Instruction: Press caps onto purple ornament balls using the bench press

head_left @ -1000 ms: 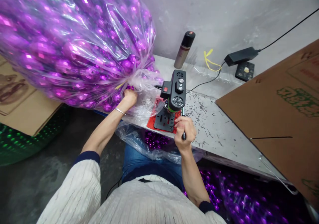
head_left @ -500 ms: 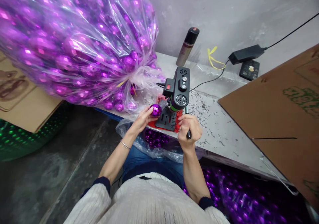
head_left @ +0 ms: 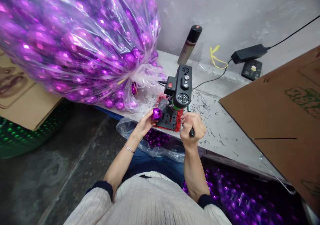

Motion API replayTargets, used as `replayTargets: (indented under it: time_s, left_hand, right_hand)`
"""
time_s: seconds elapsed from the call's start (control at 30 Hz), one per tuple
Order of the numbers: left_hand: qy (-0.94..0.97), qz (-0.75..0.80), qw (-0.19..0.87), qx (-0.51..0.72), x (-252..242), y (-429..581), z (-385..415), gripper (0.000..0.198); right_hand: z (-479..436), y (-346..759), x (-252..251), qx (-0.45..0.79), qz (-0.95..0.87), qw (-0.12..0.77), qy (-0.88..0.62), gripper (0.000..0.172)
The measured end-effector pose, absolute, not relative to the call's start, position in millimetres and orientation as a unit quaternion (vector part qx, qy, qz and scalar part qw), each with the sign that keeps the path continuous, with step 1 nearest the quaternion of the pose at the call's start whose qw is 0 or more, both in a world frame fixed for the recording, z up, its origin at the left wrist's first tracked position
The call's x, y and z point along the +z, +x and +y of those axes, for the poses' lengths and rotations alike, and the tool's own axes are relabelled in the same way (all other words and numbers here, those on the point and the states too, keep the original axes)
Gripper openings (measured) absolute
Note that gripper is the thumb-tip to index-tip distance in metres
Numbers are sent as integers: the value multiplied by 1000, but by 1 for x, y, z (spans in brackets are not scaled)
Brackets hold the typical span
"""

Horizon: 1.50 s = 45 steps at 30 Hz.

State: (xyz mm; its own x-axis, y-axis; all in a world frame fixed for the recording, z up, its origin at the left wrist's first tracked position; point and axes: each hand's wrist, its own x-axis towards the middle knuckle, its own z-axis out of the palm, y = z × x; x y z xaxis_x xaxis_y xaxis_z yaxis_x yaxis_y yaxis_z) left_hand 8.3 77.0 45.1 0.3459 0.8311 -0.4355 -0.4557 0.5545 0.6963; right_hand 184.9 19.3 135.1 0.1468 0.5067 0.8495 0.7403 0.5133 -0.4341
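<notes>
My left hand (head_left: 144,124) pinches a shiny purple faceted ball ornament (head_left: 157,114) at the left edge of a small black bench press (head_left: 183,86). The press has a red switch and two round vents on its head, and its slotted base plate (head_left: 168,121) rests on a red mat (head_left: 179,120). Around the black-tipped lever handle (head_left: 192,132) on the press's right side, my right hand (head_left: 193,126) is closed. The press's working tip is mostly hidden under its head.
A large clear bag of purple balls (head_left: 82,54) fills the back left. Behind the press stands a spray can (head_left: 189,44). Small dark bits litter the white table (head_left: 220,128). Cardboard boxes (head_left: 280,111) flank the right, and a black power adapter (head_left: 249,53) lies at the back.
The ball in my left hand has shifted slightly down toward me, away from under the press head. My right hand stays on the lever. The whole view has shifted a little.
</notes>
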Motion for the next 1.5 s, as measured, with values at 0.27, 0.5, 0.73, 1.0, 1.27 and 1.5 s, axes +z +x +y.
replayTargets:
  time_s: [0.27, 0.5, 0.73, 1.0, 1.27, 1.5]
  left_hand:
    - [284, 387, 751, 453, 48, 28, 80, 50]
    - [442, 440, 595, 506, 35, 46, 81, 59]
    - [627, 467, 415, 466, 18, 50, 81, 61]
    - [756, 424, 294, 402, 8, 55, 87, 67]
    - [762, 415, 278, 411, -4, 56, 87, 71]
    - [767, 395, 271, 426, -6, 55, 87, 71]
  right_hand:
    - [25, 187, 151, -91, -637, 585, -493, 26]
    - [23, 188, 152, -82, -649, 580, -485, 23]
    - [20, 187, 150, -100, -664, 565, -480, 24]
    - [18, 188, 149, -111, -670, 553, -482, 23]
    - [15, 186, 137, -124, -671, 551, -480, 22]
    - [16, 183, 113, -139, -661, 568, -471, 21]
